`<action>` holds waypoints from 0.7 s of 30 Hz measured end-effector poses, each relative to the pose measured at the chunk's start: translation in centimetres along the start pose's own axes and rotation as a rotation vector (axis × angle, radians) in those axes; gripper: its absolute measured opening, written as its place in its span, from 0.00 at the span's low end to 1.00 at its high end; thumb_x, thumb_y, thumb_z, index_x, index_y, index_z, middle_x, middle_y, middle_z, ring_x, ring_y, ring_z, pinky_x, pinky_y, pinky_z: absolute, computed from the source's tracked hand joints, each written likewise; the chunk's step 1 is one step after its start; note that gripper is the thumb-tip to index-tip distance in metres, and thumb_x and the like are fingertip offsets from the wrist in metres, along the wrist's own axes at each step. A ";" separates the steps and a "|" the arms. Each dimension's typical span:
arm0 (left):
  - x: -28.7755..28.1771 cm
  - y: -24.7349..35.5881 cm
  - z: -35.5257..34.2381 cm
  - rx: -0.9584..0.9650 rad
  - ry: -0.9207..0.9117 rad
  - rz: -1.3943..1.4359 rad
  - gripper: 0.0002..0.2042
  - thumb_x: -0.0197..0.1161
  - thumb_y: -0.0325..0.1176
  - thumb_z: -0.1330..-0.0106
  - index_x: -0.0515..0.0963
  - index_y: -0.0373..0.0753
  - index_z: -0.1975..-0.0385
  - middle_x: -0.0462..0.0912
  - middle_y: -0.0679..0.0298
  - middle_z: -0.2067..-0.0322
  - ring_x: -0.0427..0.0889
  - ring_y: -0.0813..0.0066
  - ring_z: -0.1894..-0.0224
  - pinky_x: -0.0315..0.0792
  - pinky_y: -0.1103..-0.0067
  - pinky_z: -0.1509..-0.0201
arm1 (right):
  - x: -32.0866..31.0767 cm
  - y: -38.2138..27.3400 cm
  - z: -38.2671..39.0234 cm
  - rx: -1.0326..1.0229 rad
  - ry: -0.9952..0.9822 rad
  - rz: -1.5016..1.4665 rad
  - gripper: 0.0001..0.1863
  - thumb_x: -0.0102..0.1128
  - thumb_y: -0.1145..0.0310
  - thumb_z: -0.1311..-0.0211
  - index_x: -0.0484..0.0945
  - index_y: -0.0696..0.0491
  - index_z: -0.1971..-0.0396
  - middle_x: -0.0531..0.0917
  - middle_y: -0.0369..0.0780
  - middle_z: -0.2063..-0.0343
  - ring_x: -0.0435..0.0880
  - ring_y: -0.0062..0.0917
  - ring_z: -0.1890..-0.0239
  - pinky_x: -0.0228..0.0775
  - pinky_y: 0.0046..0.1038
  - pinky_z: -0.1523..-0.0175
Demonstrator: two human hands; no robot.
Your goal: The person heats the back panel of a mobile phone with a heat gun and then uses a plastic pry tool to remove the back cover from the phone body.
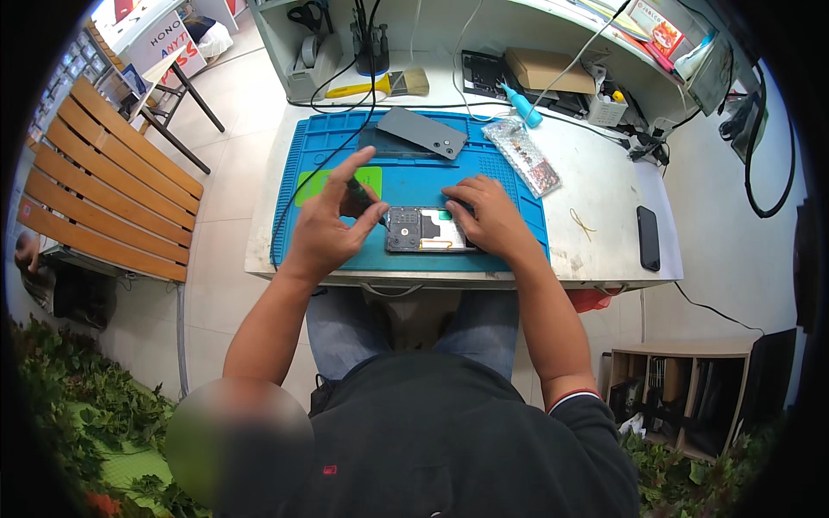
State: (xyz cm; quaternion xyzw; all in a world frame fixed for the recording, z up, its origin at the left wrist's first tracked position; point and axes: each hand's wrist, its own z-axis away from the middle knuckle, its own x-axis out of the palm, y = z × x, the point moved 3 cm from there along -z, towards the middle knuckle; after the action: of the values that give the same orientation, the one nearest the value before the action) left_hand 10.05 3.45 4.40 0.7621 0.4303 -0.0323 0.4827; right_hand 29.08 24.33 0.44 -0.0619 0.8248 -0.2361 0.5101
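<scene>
An opened phone (408, 230), its inner boards exposed, lies on the blue repair mat (503, 259). My left hand (338, 211) is closed round a dark green screwdriver (357, 191), index finger raised; the tool points down at the phone's left end. My right hand (484, 216) grips the phone's right end with curled fingers. A grey phone back panel (422, 131) lies at the mat's rear, with a lime-green pad (318, 180) partly behind my left hand. A clear packet of small parts (522, 157) sits across the mat's right edge.
A yellow brush (380, 85), light-blue tube (521, 105) and cardboard box (550, 67) stand at the back of the white desk (583, 252). Black cables cross the left of the mat. A dark phone (648, 237) lies at right. A slatted wooden bench (112, 181) stands left.
</scene>
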 end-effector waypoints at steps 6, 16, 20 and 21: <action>0.5 0.4 -0.1 0.016 -0.083 -0.079 0.41 0.81 0.25 0.32 0.69 0.46 0.19 0.93 0.63 0.62 0.93 0.76 0.65 0.84 0.79 0.58 | 0.3 0.3 1.5 0.033 0.098 -0.131 0.14 0.67 0.67 0.23 0.90 0.56 0.44 0.91 0.42 0.52 0.83 0.37 0.48 0.70 0.39 0.35; 0.4 -0.1 0.2 -0.045 -0.132 -0.071 0.40 0.81 0.25 0.33 0.69 0.46 0.20 0.93 0.62 0.60 0.94 0.74 0.61 0.86 0.78 0.54 | 0.3 0.5 1.3 0.009 0.114 -0.127 0.13 0.68 0.70 0.27 0.91 0.55 0.47 0.92 0.41 0.53 0.84 0.38 0.48 0.71 0.39 0.36; 0.3 -0.4 -0.1 0.065 -0.213 0.056 0.39 0.78 0.20 0.32 0.70 0.45 0.21 0.93 0.60 0.55 0.94 0.73 0.55 0.87 0.75 0.49 | 0.1 0.6 1.4 0.015 0.103 -0.140 0.13 0.68 0.71 0.27 0.91 0.55 0.47 0.92 0.41 0.53 0.84 0.38 0.48 0.71 0.40 0.36; 0.1 -0.4 -0.1 0.096 -0.264 0.085 0.38 0.77 0.19 0.31 0.70 0.45 0.21 0.93 0.59 0.53 0.94 0.72 0.54 0.88 0.75 0.48 | 0.0 0.5 1.4 0.018 0.096 -0.144 0.13 0.68 0.71 0.27 0.91 0.55 0.47 0.92 0.41 0.53 0.84 0.38 0.48 0.71 0.40 0.36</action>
State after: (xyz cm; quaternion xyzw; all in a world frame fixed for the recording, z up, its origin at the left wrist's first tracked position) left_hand 9.82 3.68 4.18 0.7909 0.3282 -0.1323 0.4992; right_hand 30.38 24.31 -0.35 -0.1050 0.8395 -0.2824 0.4521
